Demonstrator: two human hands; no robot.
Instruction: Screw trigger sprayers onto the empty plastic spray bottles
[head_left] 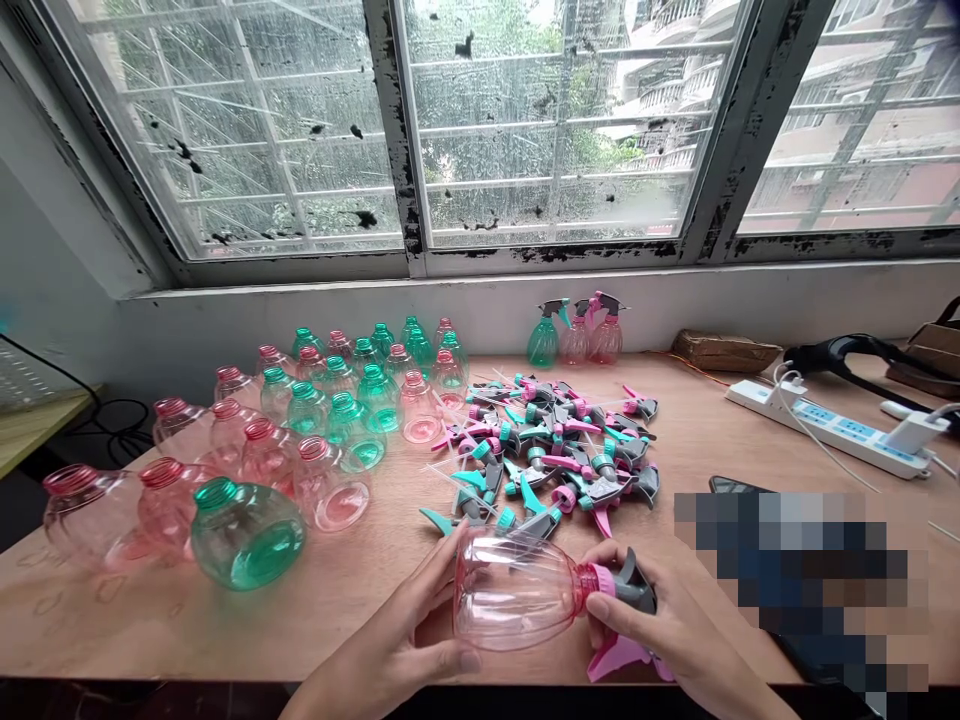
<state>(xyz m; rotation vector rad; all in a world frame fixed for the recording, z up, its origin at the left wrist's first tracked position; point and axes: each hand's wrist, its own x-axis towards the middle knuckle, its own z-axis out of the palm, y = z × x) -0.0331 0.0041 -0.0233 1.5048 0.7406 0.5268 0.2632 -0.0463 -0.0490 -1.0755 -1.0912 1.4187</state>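
Observation:
A clear pink plastic spray bottle (517, 590) lies sideways near the table's front edge, its base to the left. Around that base are the fingers and thumb of my left hand (409, 610). My right hand (660, 610) pinches the pink collar of a grey-and-pink trigger sprayer (636, 583) at the bottle's neck; its pink trigger points down. How far the collar is screwed on I cannot tell. Just beyond the bottle lies a heap of loose trigger sprayers (547, 450), grey with pink or teal parts and thin tubes.
Several open pink and green bottles stand at left, a green bottle (247, 535) nearest. Three bottles with sprayers (574, 335) stand by the wall. At right are a white power strip (829, 425), a brown package (726, 350), a black strap (840, 355) and a partly blurred phone (739, 486).

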